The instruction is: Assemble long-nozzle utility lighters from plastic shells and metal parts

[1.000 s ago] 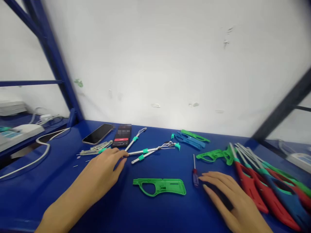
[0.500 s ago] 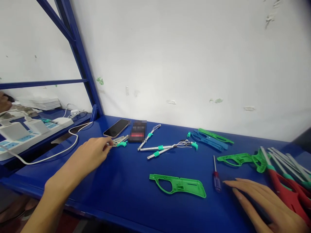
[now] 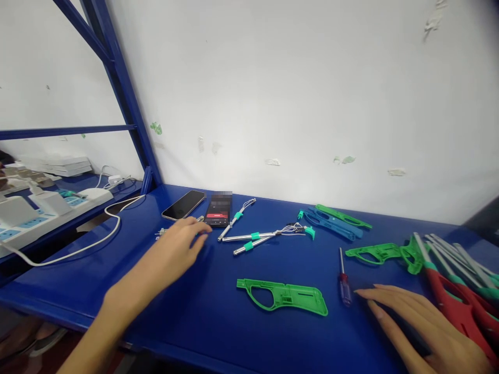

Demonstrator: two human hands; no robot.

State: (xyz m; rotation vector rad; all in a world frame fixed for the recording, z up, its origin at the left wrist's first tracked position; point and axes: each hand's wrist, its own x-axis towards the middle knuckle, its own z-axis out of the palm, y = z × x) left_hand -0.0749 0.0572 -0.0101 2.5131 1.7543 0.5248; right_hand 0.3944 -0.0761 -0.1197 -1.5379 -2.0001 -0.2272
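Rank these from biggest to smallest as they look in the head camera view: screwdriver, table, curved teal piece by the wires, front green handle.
1. Table
2. Front green handle
3. Screwdriver
4. Curved teal piece

A purple-handled screwdriver (image 3: 344, 285) lies tip-away right of a hollow green half-shell (image 3: 292, 297), teal-banded silver rods (image 3: 242, 238) beyond.

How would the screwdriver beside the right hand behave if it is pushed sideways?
The screwdriver may roll a little, since its handle looks rounded. It is probably stiff, as its metal shaft looks straight. Its weight likely sits toward the handle, which is thicker than the shaft.
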